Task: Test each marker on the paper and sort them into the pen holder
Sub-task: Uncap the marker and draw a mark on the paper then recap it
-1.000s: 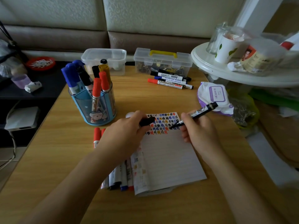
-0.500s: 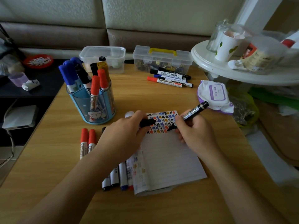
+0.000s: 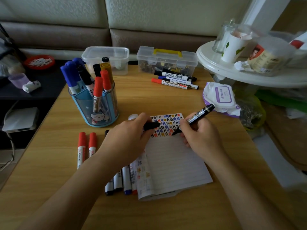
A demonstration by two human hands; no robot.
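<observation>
My right hand (image 3: 201, 136) grips a black marker (image 3: 198, 115) with its tip on the lined notebook paper (image 3: 172, 161), at the lower edge of the rows of coloured test marks (image 3: 167, 124). Over the paper's left edge, my left hand (image 3: 127, 138) pinches the marker's black cap (image 3: 151, 125). The blue pen holder (image 3: 98, 107) stands at the left with several blue, black, red and yellow markers in it. Two red markers (image 3: 86, 147) lie left of my left arm. More markers (image 3: 121, 181) show under my left forearm, partly hidden.
Three markers (image 3: 174, 79) lie at the back by a clear toolbox with a yellow handle (image 3: 167, 59). A clear lidded tub (image 3: 108, 58) stands behind the holder. A wipes pack (image 3: 221, 98) lies at the right edge. A white round shelf (image 3: 245, 70) with cups overhangs the back right.
My right hand has drawn the black marker's tip down and left across the paper, from the top rows to the lower edge of the marks. My left hand has stayed put with the cap.
</observation>
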